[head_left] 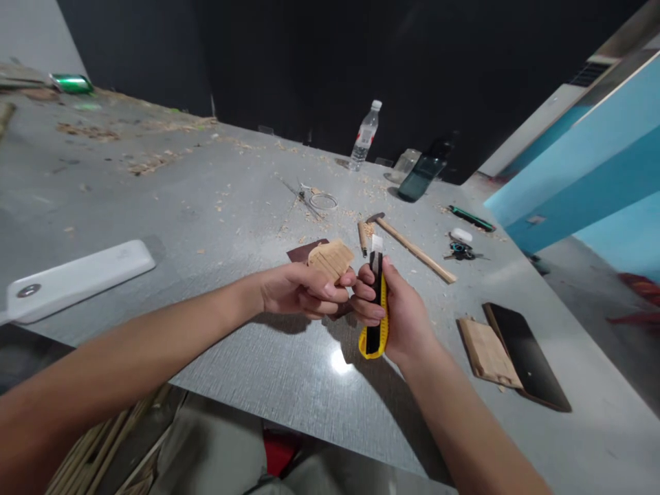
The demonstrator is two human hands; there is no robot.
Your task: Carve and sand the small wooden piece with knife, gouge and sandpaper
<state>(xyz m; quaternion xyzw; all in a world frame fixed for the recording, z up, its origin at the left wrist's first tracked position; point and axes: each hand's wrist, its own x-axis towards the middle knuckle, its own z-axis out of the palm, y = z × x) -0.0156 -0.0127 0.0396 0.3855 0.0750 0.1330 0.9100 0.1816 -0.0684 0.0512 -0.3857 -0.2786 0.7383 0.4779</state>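
1. Pinches grooved wood piece (331,260) in left hand (312,290), left of hammer (412,249) and nearer.
2. Grips yellow-black utility knife (378,313) in right hand (407,309), fingers wrapped round handle, on near side of hammer.
3. Note plastic water bottle (365,139) beyond hammer, keys (460,250) to its right.

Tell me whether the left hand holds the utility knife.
No, the right hand grips the utility knife; the left hand holds a wooden piece.
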